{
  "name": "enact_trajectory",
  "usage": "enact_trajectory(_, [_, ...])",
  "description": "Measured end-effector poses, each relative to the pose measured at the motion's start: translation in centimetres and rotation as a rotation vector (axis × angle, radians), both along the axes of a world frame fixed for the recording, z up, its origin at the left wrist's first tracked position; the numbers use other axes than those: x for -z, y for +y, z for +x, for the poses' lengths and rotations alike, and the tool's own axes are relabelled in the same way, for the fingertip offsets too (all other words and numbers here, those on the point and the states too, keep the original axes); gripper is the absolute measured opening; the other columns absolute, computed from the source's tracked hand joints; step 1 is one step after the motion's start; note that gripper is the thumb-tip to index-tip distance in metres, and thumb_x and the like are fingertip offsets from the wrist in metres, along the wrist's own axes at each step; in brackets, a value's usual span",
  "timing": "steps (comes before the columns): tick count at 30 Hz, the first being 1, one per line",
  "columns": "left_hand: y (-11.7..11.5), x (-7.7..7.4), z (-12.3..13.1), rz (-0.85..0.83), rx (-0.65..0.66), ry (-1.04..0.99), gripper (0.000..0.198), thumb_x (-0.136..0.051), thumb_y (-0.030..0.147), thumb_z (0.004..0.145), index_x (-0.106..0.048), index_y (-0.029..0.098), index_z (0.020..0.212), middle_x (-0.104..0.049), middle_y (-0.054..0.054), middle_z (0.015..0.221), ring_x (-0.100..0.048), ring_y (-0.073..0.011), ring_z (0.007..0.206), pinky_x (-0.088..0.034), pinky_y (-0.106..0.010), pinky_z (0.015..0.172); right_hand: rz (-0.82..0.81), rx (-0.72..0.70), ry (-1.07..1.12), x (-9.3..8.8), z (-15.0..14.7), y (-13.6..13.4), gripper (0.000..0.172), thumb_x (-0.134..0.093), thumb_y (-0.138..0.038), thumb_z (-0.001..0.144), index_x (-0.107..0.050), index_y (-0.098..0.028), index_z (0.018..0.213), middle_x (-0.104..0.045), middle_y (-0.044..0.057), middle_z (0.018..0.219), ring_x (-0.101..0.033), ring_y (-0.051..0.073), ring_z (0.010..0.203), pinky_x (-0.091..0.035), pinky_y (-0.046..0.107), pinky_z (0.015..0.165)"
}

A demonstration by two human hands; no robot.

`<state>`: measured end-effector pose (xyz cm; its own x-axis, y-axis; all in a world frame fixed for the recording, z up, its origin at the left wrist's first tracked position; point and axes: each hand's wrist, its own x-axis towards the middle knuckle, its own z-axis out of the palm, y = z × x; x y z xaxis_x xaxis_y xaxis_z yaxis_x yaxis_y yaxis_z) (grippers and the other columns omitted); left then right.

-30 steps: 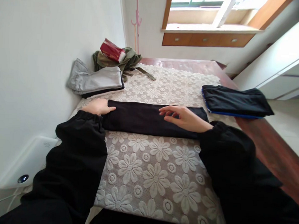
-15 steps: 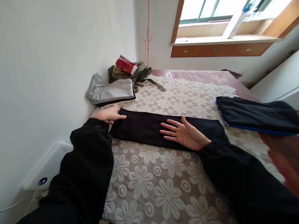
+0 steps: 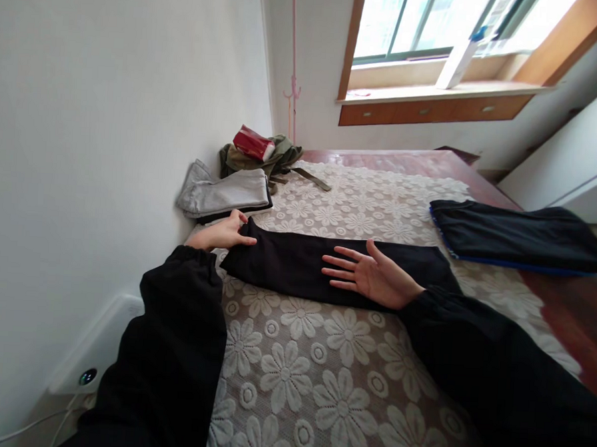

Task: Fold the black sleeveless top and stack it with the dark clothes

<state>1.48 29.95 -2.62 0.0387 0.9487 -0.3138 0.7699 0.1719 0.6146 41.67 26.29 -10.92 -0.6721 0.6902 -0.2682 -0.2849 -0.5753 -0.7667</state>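
Two hands rest on a long black folded garment (image 3: 296,267) spread across the lace-covered tabletop (image 3: 319,398). At its end by the wall, the left hand (image 3: 222,234) pinches the corner, fingers closed on the cloth. Toward the middle, the right hand (image 3: 373,277) lies flat, palm up, fingers spread, gripping nothing. With only one corner held, the fold could slip open if pulled; grey folded clothes (image 3: 225,191) just beyond the left hand could be nudged.

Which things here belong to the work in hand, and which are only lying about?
In hand:
- black folded garment
- left hand, gripping its left end
- right hand, open, edge-on along its middle

Lying about:
- grey folded clothes
- olive garment with red pack on top
- dark garment with blue trim
- lace cloth
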Motion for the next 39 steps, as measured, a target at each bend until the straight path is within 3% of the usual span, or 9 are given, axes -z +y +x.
enact_trajectory(4, [-0.1,-0.8,0.2,0.053,-0.002,-0.058,0.064,-0.082,0.04,0.071,-0.042,0.026,0.119,-0.064,-0.002,0.105,-0.069,-0.0248,0.1,-0.056,-0.031,0.08,-0.043,0.021,-0.002,-0.6,0.1,0.0,0.071,-0.029,-0.081,0.11,-0.055,-0.025,0.145,-0.058,0.015,0.164,-0.064,0.033,0.145,-0.033,0.064,0.135])
enact_trajectory(13, [-1.1,-4.1,-3.3,0.252,-0.183,-0.008,0.063,-0.085,0.032,0.066,-0.049,0.025,0.117,-0.063,0.002,0.087,-0.068,-0.0246,0.08,-0.051,-0.032,0.068,-0.1,0.026,0.034,-1.3,0.4,0.4,0.069,-0.021,-0.073,0.115,-0.048,-0.021,0.152,-0.054,0.019,0.165,-0.064,0.032,0.143,-0.04,0.063,0.131])
enact_trajectory(19, [-2.3,-5.6,1.0,0.288,-0.218,-0.575,0.071,-0.094,0.027,0.072,-0.053,0.025,0.13,-0.075,-0.002,0.1,-0.072,-0.0195,0.074,-0.054,-0.027,0.061,-0.072,0.034,0.051,-0.4,0.1,0.2,0.074,-0.035,-0.082,0.109,-0.05,-0.023,0.15,-0.053,0.019,0.167,-0.062,0.037,0.145,-0.037,0.067,0.13])
enact_trajectory(23, [-4.0,-7.0,4.0,0.351,0.026,-1.029,0.067,-0.088,0.048,0.09,-0.054,0.03,0.145,-0.072,-0.007,0.141,-0.079,-0.0269,0.108,-0.066,-0.039,0.089,-0.001,0.036,0.105,-0.7,0.0,-0.1,0.078,-0.04,-0.089,0.103,-0.057,-0.027,0.148,-0.053,0.014,0.168,-0.059,0.038,0.147,-0.042,0.067,0.126])
enact_trajectory(26, [-3.9,-6.2,4.8,0.266,0.189,-1.099,0.063,-0.082,0.057,0.096,-0.056,0.031,0.147,-0.067,-0.009,0.153,-0.072,-0.0356,0.131,-0.062,-0.052,0.108,0.029,0.12,0.137,-0.8,0.2,-0.1,0.081,-0.041,-0.094,0.098,-0.061,-0.028,0.141,-0.065,0.012,0.155,-0.063,0.038,0.144,-0.049,0.065,0.12])
enact_trajectory(29, [-2.5,-3.7,4.8,0.201,0.161,-0.882,0.057,-0.076,0.06,0.1,-0.061,0.025,0.143,-0.07,-0.015,0.146,-0.073,-0.0347,0.129,-0.061,-0.052,0.108,0.052,0.189,0.094,-0.6,0.5,0.1,0.076,-0.054,-0.09,0.096,-0.063,-0.026,0.136,-0.076,0.012,0.137,-0.069,0.037,0.135,-0.058,0.06,0.112])
enact_trajectory(33, [-0.7,-0.4,5.3,0.19,0.236,-0.509,0.057,-0.077,0.063,0.095,-0.07,0.019,0.131,-0.076,-0.017,0.131,-0.075,-0.0328,0.118,-0.062,-0.049,0.099,0.151,0.248,-0.076,0.0,-0.2,0.0,0.063,-0.092,-0.052,0.085,-0.063,-0.028,0.136,-0.079,0.007,0.127,-0.076,0.031,0.121,-0.066,0.044,0.101])
enact_trajectory(36, [-0.5,0.7,6.5,0.273,0.364,-0.449,0.049,-0.074,0.058,0.096,-0.072,0.019,0.125,-0.079,-0.015,0.125,-0.076,-0.0295,0.115,-0.061,-0.047,0.102,0.241,0.371,-0.186,-0.4,-0.9,-0.2,0.087,-0.1,-0.024,0.068,-0.059,-0.031,0.145,-0.079,0.002,0.127,-0.08,0.026,0.109,-0.069,0.036,0.094])
enact_trajectory(39, [-1.0,1.0,8.0,0.366,0.393,-0.437,0.039,-0.067,0.051,0.1,-0.074,0.02,0.122,-0.079,-0.013,0.126,-0.075,-0.0279,0.116,-0.06,-0.045,0.103,0.3,0.46,-0.244,-2.9,0.0,-0.2,0.12,-0.096,-0.017,0.065,-0.038,-0.039,0.168,-0.08,0.0,0.125,-0.081,0.023,0.093,-0.071,0.033,0.079])
